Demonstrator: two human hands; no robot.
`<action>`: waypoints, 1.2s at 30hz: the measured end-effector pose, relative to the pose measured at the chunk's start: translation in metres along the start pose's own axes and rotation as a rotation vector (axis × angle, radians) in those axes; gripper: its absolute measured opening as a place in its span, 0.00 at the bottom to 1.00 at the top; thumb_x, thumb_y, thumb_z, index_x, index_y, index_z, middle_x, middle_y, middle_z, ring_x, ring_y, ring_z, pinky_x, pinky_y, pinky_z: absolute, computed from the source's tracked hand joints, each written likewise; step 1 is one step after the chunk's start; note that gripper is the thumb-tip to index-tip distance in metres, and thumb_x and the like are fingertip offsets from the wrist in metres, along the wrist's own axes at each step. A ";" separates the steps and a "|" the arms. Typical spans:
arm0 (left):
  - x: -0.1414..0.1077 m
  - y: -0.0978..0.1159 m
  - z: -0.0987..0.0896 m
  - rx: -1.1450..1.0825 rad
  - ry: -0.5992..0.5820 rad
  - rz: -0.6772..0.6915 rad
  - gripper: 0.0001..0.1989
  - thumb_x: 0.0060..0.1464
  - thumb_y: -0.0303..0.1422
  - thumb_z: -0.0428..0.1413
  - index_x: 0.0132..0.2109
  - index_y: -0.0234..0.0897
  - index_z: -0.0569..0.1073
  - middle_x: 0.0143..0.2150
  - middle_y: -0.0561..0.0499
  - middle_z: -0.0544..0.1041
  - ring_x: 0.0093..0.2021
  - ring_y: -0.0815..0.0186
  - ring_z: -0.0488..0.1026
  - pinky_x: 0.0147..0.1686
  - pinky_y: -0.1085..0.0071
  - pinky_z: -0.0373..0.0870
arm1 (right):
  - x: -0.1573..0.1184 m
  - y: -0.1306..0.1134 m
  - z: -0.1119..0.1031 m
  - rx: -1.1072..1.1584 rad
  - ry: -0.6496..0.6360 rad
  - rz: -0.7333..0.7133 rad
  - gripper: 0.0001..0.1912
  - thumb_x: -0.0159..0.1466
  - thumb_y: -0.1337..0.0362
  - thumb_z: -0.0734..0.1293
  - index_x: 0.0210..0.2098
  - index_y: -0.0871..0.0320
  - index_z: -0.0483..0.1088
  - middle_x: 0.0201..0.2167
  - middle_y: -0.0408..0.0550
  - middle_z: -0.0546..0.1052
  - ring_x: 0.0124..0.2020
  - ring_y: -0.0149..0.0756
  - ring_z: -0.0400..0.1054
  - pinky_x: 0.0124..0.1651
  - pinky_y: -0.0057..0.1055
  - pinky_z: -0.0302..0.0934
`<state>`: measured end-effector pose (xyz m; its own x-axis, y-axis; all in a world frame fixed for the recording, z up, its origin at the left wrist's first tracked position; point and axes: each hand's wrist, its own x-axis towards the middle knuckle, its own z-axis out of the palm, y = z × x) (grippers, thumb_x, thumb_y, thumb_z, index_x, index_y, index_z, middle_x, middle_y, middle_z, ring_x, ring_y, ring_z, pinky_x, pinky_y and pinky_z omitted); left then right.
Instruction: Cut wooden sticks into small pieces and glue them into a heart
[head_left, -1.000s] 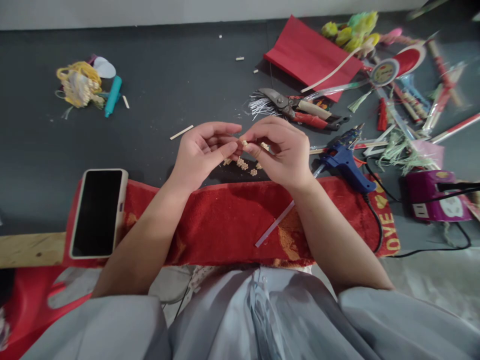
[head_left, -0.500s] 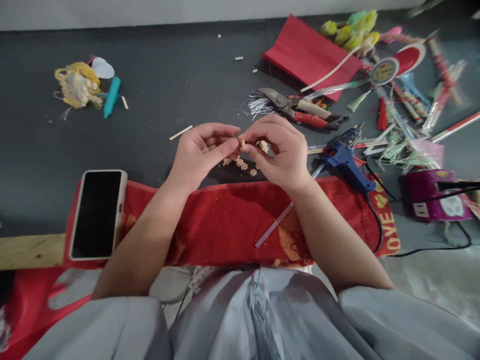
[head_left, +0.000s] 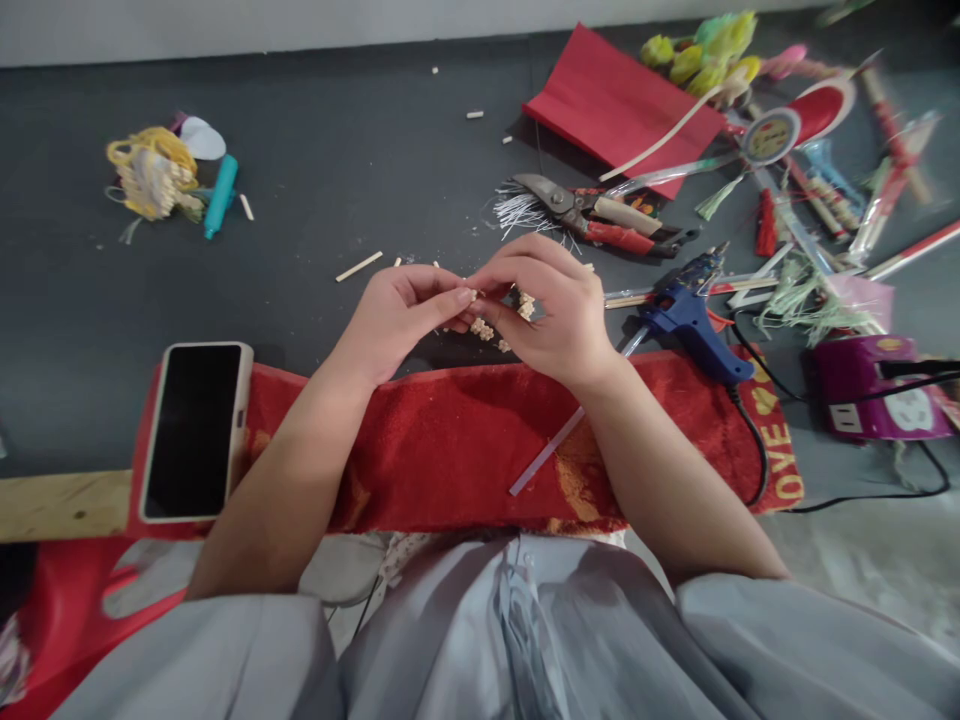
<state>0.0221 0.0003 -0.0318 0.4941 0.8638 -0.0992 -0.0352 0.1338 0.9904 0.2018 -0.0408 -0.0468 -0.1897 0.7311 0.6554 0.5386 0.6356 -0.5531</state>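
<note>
My left hand (head_left: 409, 315) and my right hand (head_left: 551, 305) meet over the dark table, thumbs and fingertips pinched together. Between the fingertips is something small and pale, mostly hidden by the fingers. Small beige flower-like pieces (head_left: 482, 329) lie beneath and between the hands, and more of them (head_left: 526, 305) show in the curve of my right hand. A thin pale stick (head_left: 359, 266) lies left of my left hand. Beyond my right hand are pruning shears (head_left: 577, 212) with red and pale handles.
A red towel (head_left: 450, 440) runs along the table's front edge, with a phone (head_left: 196, 432) at its left. To the right lie a blue glue gun (head_left: 694, 315), its cable and a purple box (head_left: 870, 388). Red paper (head_left: 615, 105) and yarn (head_left: 154, 170) lie farther back.
The fingertips have drawn closer together, and the small pale piece between them is now more covered. My right hand has shifted slightly left.
</note>
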 end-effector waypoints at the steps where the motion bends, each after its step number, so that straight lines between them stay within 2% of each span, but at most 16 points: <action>1: 0.000 0.000 0.000 -0.010 -0.008 -0.008 0.10 0.49 0.37 0.67 0.32 0.34 0.81 0.27 0.53 0.80 0.28 0.71 0.78 0.33 0.73 0.77 | 0.000 0.000 0.000 0.003 0.000 -0.006 0.10 0.71 0.57 0.63 0.43 0.54 0.73 0.38 0.47 0.76 0.38 0.34 0.73 0.44 0.38 0.73; 8: 0.002 -0.004 -0.001 -0.044 -0.032 -0.026 0.09 0.49 0.37 0.66 0.32 0.34 0.80 0.27 0.53 0.80 0.28 0.71 0.78 0.32 0.74 0.78 | 0.001 0.000 0.000 0.006 0.015 -0.027 0.09 0.70 0.58 0.64 0.42 0.55 0.74 0.37 0.46 0.76 0.36 0.32 0.71 0.39 0.33 0.71; 21: 0.001 -0.002 -0.001 -0.069 -0.050 -0.057 0.08 0.50 0.36 0.66 0.33 0.34 0.81 0.28 0.53 0.80 0.28 0.73 0.77 0.32 0.76 0.76 | 0.001 0.000 0.000 0.012 0.011 -0.019 0.05 0.69 0.64 0.66 0.41 0.56 0.74 0.37 0.45 0.76 0.36 0.32 0.71 0.40 0.33 0.70; 29: 0.000 -0.001 -0.001 -0.088 -0.052 0.015 0.12 0.44 0.38 0.70 0.34 0.36 0.81 0.29 0.54 0.80 0.28 0.73 0.76 0.34 0.75 0.77 | 0.002 -0.001 -0.002 0.018 0.011 0.009 0.12 0.69 0.56 0.66 0.48 0.55 0.72 0.37 0.46 0.75 0.38 0.34 0.72 0.44 0.38 0.72; 36: 0.002 -0.007 -0.004 -0.059 -0.075 0.070 0.16 0.41 0.42 0.72 0.36 0.39 0.81 0.35 0.52 0.82 0.33 0.69 0.79 0.37 0.71 0.79 | 0.003 -0.002 -0.004 0.033 0.005 0.046 0.11 0.69 0.55 0.66 0.45 0.53 0.72 0.37 0.47 0.76 0.37 0.36 0.72 0.44 0.41 0.73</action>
<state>0.0197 0.0031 -0.0388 0.5518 0.8337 -0.0198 -0.1225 0.1045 0.9870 0.2029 -0.0410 -0.0417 -0.1613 0.7588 0.6311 0.5190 0.6091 -0.5997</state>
